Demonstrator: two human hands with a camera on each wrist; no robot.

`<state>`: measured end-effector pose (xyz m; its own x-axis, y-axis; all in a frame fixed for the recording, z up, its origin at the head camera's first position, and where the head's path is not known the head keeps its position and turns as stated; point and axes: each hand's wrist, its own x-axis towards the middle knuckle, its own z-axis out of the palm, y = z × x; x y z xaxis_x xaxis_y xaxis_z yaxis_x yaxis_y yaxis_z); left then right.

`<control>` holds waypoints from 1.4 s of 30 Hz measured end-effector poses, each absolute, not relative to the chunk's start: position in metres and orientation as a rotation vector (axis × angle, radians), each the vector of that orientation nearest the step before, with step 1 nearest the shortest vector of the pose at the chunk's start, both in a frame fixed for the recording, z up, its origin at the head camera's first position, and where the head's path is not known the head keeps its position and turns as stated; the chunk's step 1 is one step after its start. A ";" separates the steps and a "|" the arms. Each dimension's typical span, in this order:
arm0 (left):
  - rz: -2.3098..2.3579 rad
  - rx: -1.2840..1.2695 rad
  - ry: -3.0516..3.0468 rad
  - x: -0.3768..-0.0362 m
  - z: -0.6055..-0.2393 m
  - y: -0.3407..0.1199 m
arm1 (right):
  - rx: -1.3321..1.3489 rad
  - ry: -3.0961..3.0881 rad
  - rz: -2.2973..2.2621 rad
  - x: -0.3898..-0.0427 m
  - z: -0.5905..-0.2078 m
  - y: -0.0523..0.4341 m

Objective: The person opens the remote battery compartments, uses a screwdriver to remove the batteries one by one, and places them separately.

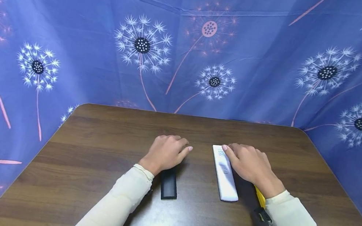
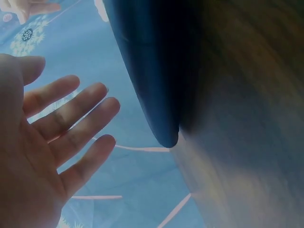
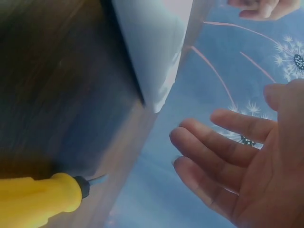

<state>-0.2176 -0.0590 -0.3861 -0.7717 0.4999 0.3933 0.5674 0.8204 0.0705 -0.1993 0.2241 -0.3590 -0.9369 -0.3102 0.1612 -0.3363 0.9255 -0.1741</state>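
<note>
Head view: slim white plastic remote control (image 1: pixel 224 173) lies lengthwise right of centre on the dark wood-grain table (image 1: pixel 97 148), well back from the front edge. Judged light, rigid, smooth-cased; best taken across the long edges near mid-length. Right hand (image 1: pixel 248 163) rests palm-down beside it, index tip touching its far end, nothing gripped. Left hand (image 1: pixel 166 152) lies loosely curled over the far end of a flat black rectangular remote (image 1: pixel 169 183).

L wrist view: fingers (image 2: pixel 71 118) spread, relaxed, holding nothing.

R wrist view: fingers (image 3: pixel 213 142) loosely extended, apart from the white remote; yellow-handled tool (image 3: pixel 38 199) near the wrist.
</note>
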 end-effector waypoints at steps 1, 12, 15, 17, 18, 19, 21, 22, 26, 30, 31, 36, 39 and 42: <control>-0.269 -0.806 -2.645 -0.217 -0.386 -0.058 | 0.497 -2.947 0.291 -0.199 -0.358 0.224; -0.317 -0.802 -2.708 -0.211 -0.384 -0.053 | 0.470 -2.960 0.287 -0.190 -0.358 0.217; -0.330 -0.806 -2.704 -0.209 -0.383 -0.050 | 0.462 -2.961 0.289 -0.187 -0.360 0.216; -0.339 -0.799 -2.714 -0.207 -0.383 -0.048 | 0.462 -2.959 0.292 -0.186 -0.361 0.215; -0.342 -0.799 -2.721 -0.207 -0.383 -0.047 | 0.460 -2.960 0.293 -0.186 -0.361 0.215; -0.348 -0.797 -2.731 -0.206 -0.383 -0.046 | 0.458 -2.962 0.296 -0.185 -0.361 0.214; -0.361 -0.797 -2.751 -0.204 -0.383 -0.043 | 0.443 -2.968 0.299 -0.183 -0.361 0.213; -0.367 -0.798 -2.762 -0.203 -0.383 -0.042 | 0.435 -2.974 0.303 -0.182 -0.361 0.213; -0.379 -0.815 -2.781 -0.200 -0.384 -0.036 | 0.412 -2.984 0.303 -0.176 -0.363 0.213; -0.359 -0.826 -2.792 -0.196 -0.383 -0.031 | 0.414 -2.980 0.308 -0.172 -0.366 0.212; -0.355 -0.829 -2.793 -0.196 -0.383 -0.030 | 0.419 -2.977 0.311 -0.171 -0.367 0.212; -0.351 -0.857 -2.796 -0.192 -0.381 -0.025 | 0.428 -2.970 0.333 -0.166 -0.370 0.212; -0.341 -0.871 -2.787 -0.189 -0.380 -0.022 | 0.419 -2.965 0.332 -0.163 -0.371 0.213; -0.320 -0.872 -2.781 -0.185 -0.379 -0.019 | 0.406 -2.967 0.332 -0.160 -0.371 0.212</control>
<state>-0.1854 -0.0192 -0.3787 -0.8031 0.5355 0.2613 0.5809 0.8013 0.1432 -0.1604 0.2124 -0.3711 -0.9556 -0.2499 0.1560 -0.2782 0.9398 -0.1986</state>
